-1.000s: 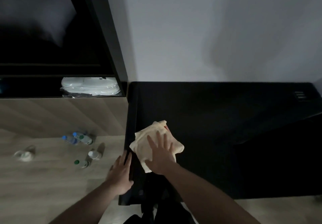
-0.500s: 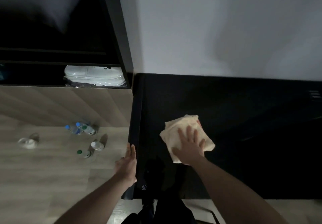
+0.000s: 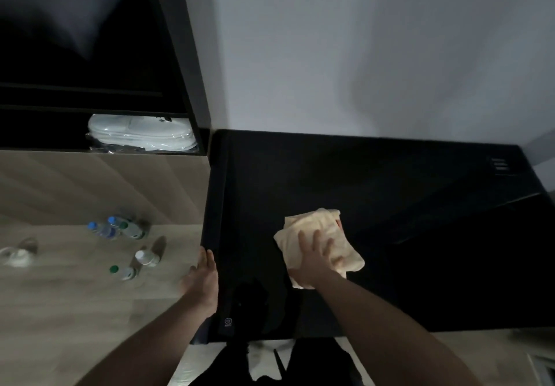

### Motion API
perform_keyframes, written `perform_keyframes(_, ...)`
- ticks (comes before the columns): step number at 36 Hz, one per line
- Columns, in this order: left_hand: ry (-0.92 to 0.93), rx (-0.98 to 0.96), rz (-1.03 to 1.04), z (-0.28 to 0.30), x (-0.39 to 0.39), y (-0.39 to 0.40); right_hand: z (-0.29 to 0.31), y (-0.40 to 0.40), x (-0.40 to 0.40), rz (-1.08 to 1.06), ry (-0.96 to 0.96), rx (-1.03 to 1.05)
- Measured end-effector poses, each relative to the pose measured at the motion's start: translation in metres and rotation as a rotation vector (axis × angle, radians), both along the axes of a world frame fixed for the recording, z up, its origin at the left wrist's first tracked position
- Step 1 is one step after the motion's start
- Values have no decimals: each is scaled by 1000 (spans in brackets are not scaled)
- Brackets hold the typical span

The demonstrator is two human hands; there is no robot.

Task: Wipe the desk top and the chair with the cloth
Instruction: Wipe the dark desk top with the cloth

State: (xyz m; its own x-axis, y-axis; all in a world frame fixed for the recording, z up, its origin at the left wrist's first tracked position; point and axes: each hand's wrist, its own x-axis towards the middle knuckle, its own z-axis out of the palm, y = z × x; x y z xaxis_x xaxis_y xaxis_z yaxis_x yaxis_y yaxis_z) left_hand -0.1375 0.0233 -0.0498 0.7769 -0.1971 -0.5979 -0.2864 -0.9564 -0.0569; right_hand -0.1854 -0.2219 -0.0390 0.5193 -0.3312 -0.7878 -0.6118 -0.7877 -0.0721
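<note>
My right hand (image 3: 316,261) lies flat with fingers spread on the folded cream-coloured cloth (image 3: 318,240), pressing it onto the black, matte desk top (image 3: 375,193) toward its near left part, well apart from the white wall (image 3: 360,55) behind. My left hand (image 3: 202,280) rests against the desk top's left edge, fingers straight and holding nothing. Down on the pale wooden floor (image 3: 60,295) to the left stand several small plastic bottles with blue, green and white caps (image 3: 126,244), and white packaged slippers (image 3: 141,133) sit on the dark shelf (image 3: 45,145) above.
</note>
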Motion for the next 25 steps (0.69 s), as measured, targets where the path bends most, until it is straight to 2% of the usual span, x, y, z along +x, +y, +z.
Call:
perform_keyframes(3,-2,2,-30,2,-2,-13,0,-22,-12,86,-24,8)
perform_keyframes(6,5,-20,-197,7,-10,-39,-2,-57,-22,124,-71,3)
perform_keyframes(10,106,-31,-272,10,-24,-94,0,-127,-37,74,-65,30)
perform_keyframes(14,204,-52,-207,7,-38,-159,-3,-214,-63,-32,-51,-9)
perform_keyframes(19,261,-50,-3,5,-63,-220,-6,-309,-104,-169,-39,-12)
perform_keyframes(22,227,-28,48,1,-73,-234,-7,-340,-115,-204,-41,-15)
perform_keyframes(25,232,-6,62,0,-73,-237,-10,-338,-106,-225,-19,-15)
